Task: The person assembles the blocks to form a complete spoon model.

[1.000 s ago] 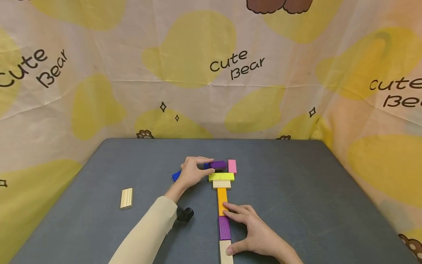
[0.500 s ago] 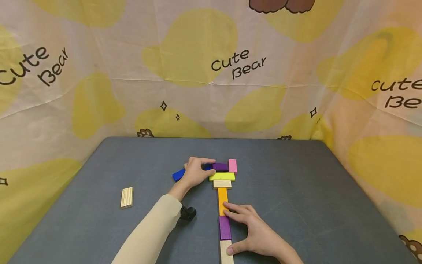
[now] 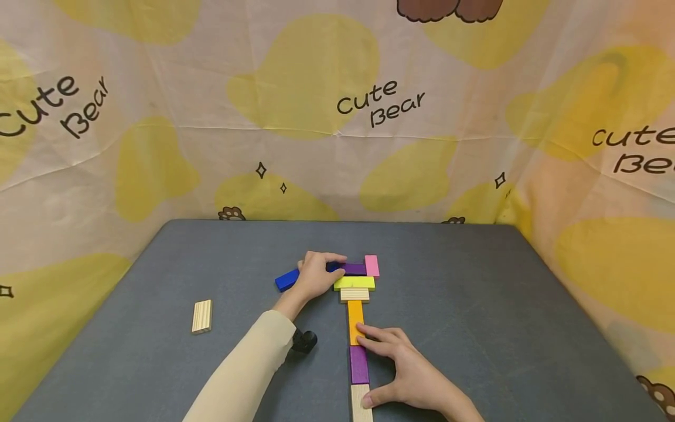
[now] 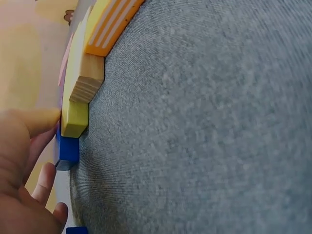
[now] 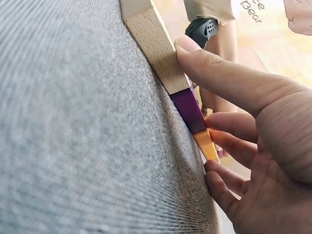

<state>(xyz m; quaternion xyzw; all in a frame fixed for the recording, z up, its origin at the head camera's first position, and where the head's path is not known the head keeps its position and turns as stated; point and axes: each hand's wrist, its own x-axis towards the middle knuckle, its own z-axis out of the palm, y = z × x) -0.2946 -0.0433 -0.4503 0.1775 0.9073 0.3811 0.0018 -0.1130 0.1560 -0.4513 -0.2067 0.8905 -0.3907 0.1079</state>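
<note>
Behind the yellow-green block (image 3: 354, 283), my left hand (image 3: 312, 275) pinches a purple block (image 3: 354, 269) near its left end. That block lies flat, with its right end at the upright pink block (image 3: 371, 265). Under the left fingers a blue block (image 4: 68, 148) shows, partly hidden in the head view. My right hand (image 3: 408, 369) lies relaxed along the row, fingertips on an orange block (image 3: 355, 321) and thumb on a plain wooden block (image 3: 361, 404). Between these two sits another purple block (image 3: 359, 364). A striped wooden block (image 3: 354, 295) joins the orange one to the yellow-green one.
Another blue block (image 3: 286, 281) lies angled left of the left hand. Farther left is a loose ridged wooden block (image 3: 202, 316). A dark grey cloth covers the table (image 3: 474, 305), and a printed curtain (image 3: 295, 88) hangs behind its back edge.
The purple block in my left hand has come down from a tilted, raised position to lie flat beside the pink block. The left hand shifted slightly right; the right hand stayed still.
</note>
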